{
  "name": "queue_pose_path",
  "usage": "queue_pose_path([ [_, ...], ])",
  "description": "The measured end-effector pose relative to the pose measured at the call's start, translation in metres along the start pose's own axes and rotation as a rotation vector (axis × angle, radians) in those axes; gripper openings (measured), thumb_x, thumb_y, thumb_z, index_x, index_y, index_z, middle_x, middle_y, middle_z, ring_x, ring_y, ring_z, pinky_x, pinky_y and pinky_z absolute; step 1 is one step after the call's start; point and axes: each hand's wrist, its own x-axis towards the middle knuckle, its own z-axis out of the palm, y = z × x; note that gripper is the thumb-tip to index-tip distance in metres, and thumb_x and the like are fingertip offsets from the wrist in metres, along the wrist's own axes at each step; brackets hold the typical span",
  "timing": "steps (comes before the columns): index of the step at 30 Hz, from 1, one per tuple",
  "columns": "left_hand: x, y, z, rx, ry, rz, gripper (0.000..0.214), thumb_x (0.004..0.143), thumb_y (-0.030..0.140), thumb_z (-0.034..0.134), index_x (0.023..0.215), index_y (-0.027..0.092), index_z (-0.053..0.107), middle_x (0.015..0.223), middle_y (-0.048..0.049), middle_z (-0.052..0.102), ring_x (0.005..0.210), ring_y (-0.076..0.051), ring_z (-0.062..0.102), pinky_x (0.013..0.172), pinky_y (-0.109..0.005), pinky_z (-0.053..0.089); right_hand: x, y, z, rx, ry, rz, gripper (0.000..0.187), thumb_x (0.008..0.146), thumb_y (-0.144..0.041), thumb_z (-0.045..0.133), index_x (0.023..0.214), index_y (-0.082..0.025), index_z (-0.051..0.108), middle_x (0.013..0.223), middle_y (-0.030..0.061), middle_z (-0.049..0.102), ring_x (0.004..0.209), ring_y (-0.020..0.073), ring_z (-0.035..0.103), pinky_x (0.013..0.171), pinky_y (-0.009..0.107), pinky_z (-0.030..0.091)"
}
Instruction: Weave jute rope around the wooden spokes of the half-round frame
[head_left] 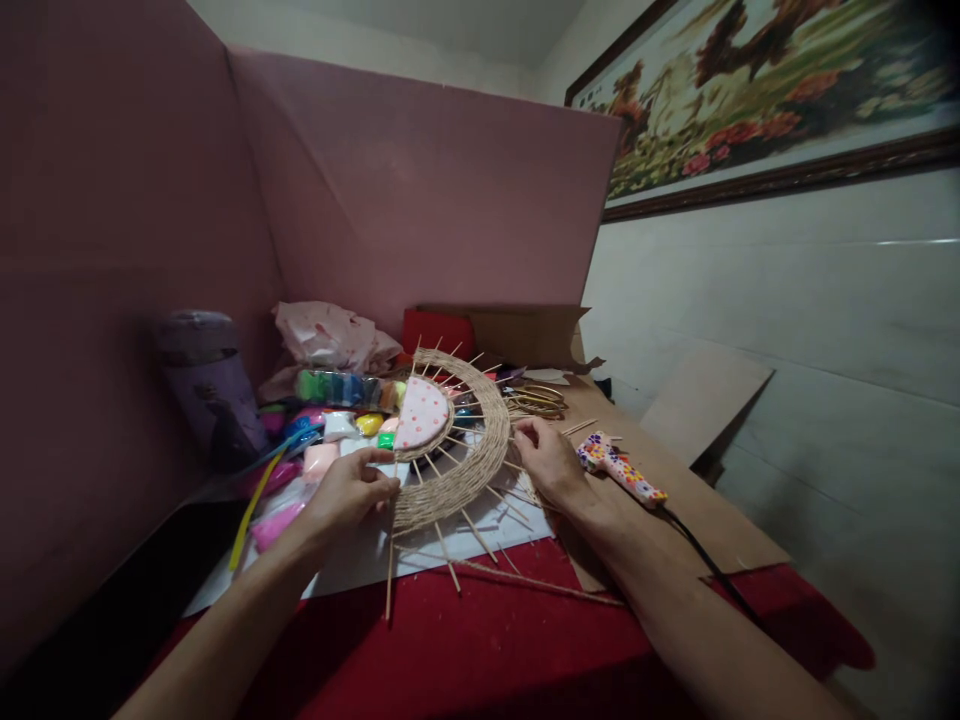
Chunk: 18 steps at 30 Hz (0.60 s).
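Observation:
Between my hands is a half-round weaving (495,425), a band of tan twine worked over thin wooden sticks that fan outward. At its straight side sits a half-disc of white cloth with red dots (421,415). My left hand (356,490) pinches the straight edge near the lower corner, thumb and fingers closed on it. My right hand (551,465) is at the outer right rim, fingertips closed by the stick ends; what exactly they grip is hidden. A loose length of twine (525,582) trails below, across the red cloth.
A flower-patterned glue gun (619,470) with a black cord lies right on brown cardboard (697,520). Gold-handled scissors (538,402) lie behind. Coloured clay packets (321,462) and a purple tumbler (214,390) stand left. Pink panels (427,190) rise behind the red-covered table (420,660).

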Motion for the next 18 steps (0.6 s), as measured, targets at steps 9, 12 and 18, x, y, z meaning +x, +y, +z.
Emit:
queue_pose_path([
  [9,0.0041,-0.0042,-0.0034,0.054,0.160,0.116,0.026,0.061,0.037,0.060,0.068,0.016,0.047,0.054,-0.0009,0.059,0.042,-0.010,0.047,0.040,-0.022,0.035,0.0013,-0.0005,0.0011,0.033,-0.005,0.061,0.016,0.078,-0.027,0.048,0.085,-0.020,0.061,0.083,0.0050,0.068,0.077,0.0182,0.062,0.069,0.028,0.044],
  [12,0.0038,-0.0046,-0.0052,0.068,0.187,0.163,0.024,0.065,0.039,0.055,0.066,0.017,0.046,0.052,0.0003,0.058,0.042,-0.010,0.046,0.040,-0.021,0.034,0.0018,0.0005,0.0018,0.040,0.004,0.060,0.017,0.078,-0.027,0.048,0.085,-0.020,0.061,0.082,0.0050,0.068,0.077,0.0183,0.062,0.069,0.029,0.044],
  [18,0.0042,-0.0051,-0.0051,-0.033,0.169,0.196,0.026,0.065,0.041,0.054,0.061,0.019,0.042,0.044,0.0044,0.049,0.037,-0.008,0.039,0.039,-0.019,0.027,0.0025,-0.0011,0.0005,0.040,0.031,0.071,0.017,0.077,-0.026,0.048,0.083,-0.020,0.062,0.084,0.0050,0.068,0.078,0.0184,0.062,0.070,0.029,0.044],
])
